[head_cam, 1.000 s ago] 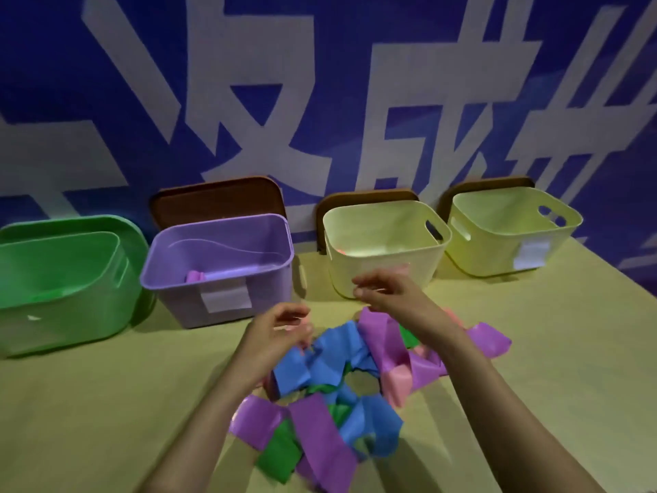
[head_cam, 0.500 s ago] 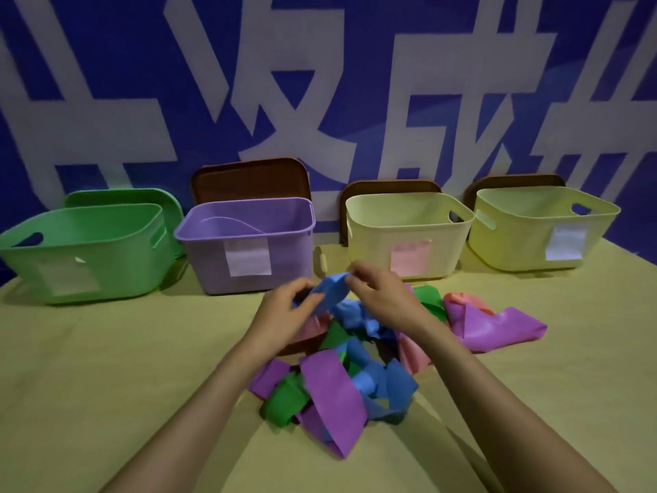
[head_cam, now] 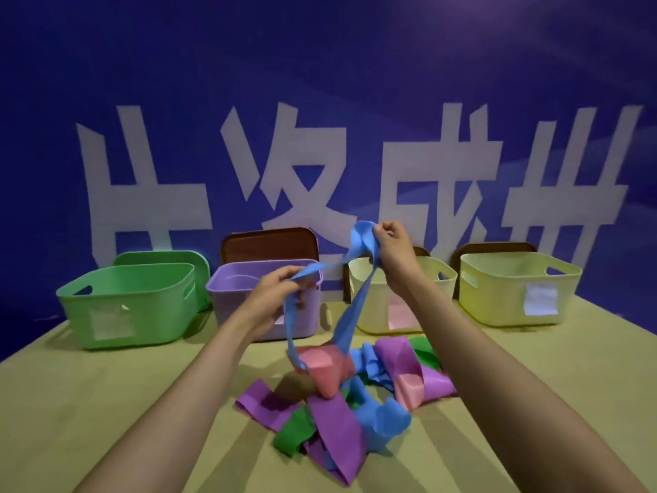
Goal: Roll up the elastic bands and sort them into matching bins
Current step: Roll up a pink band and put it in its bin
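Observation:
A blue elastic band [head_cam: 350,314] hangs stretched between my two hands above the table. My right hand [head_cam: 393,249] pinches its upper end, raised in front of the cream bin [head_cam: 448,279]. Lower and to the left, my left hand [head_cam: 273,293] pinches another part of it in front of the purple bin [head_cam: 227,297]. The band's lower loops trail down into a tangled pile of bands [head_cam: 341,396] in purple, pink, green and blue. A green bin [head_cam: 124,304] stands far left and a yellow bin [head_cam: 515,293] far right.
The four bins line the back of the tan table [head_cam: 71,403], each with a pale label on its front. Brown lids [head_cam: 270,243] lean behind three of them, against a blue wall with large white characters.
Both hands have lifted a blue band out of the pile; the right hand rose high, the left stayed lower. The camera has tilted upward.

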`<action>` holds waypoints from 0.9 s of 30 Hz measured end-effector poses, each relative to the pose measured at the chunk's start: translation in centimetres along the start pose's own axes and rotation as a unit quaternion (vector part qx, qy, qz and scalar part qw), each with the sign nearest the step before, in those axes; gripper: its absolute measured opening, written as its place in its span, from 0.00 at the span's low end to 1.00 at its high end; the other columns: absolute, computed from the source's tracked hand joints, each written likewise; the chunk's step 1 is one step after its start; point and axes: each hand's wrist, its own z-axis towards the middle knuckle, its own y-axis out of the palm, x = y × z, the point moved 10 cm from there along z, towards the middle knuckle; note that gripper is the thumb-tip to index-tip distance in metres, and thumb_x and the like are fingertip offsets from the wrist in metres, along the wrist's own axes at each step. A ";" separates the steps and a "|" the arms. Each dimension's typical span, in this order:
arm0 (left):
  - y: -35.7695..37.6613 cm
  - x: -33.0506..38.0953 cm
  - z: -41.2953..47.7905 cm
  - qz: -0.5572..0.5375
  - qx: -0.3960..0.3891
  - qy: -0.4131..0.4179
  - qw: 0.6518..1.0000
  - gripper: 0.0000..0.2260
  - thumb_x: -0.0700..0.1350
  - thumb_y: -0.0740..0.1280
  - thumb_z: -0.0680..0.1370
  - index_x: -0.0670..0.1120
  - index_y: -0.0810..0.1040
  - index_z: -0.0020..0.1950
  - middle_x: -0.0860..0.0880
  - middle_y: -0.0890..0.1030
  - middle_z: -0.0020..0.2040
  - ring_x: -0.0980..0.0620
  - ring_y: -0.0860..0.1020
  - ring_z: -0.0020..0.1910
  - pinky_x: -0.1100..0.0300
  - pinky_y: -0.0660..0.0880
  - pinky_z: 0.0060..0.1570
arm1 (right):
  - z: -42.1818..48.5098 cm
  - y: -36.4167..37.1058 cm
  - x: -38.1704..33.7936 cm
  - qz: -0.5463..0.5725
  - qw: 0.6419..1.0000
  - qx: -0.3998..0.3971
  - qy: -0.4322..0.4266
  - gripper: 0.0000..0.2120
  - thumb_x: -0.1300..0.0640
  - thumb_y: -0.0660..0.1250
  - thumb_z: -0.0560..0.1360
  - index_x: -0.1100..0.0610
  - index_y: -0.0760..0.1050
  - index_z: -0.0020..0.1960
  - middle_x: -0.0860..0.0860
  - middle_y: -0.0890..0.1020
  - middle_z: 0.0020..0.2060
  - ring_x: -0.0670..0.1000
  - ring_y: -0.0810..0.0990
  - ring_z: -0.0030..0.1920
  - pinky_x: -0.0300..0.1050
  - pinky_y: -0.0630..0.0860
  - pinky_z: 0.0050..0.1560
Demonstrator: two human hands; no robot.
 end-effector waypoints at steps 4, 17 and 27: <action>1.0 1.9 1.3 0.067 -0.069 0.025 0.995 0.20 0.28 0.69 0.70 0.47 0.75 0.55 0.51 0.81 0.47 0.54 0.80 0.46 0.68 0.75 0.40 | 0.2 -1.0 -0.7 0.150 0.985 0.027 0.077 0.09 0.59 0.57 0.79 0.59 0.71 0.42 0.53 0.75 0.35 0.50 0.73 0.37 0.42 0.70 0.37; 2.1 -7.5 1.3 -0.391 0.008 -0.203 0.898 0.12 0.34 0.57 0.74 0.36 0.77 0.35 0.39 0.80 0.32 0.47 0.81 0.29 0.59 0.80 0.31 | 2.9 -1.7 7.7 -0.283 0.952 -0.085 0.083 0.12 0.65 0.56 0.77 0.58 0.69 0.36 0.58 0.73 0.35 0.52 0.71 0.32 0.42 0.68 0.32; 3.4 -4.7 3.8 -0.343 0.049 -0.189 0.919 0.10 0.34 0.53 0.79 0.37 0.71 0.42 0.40 0.76 0.39 0.43 0.78 0.41 0.50 0.75 0.42 | -3.8 3.8 9.3 -0.215 0.936 -0.277 0.021 0.09 0.54 0.72 0.72 0.56 0.76 0.47 0.50 0.78 0.38 0.47 0.76 0.37 0.36 0.72 0.34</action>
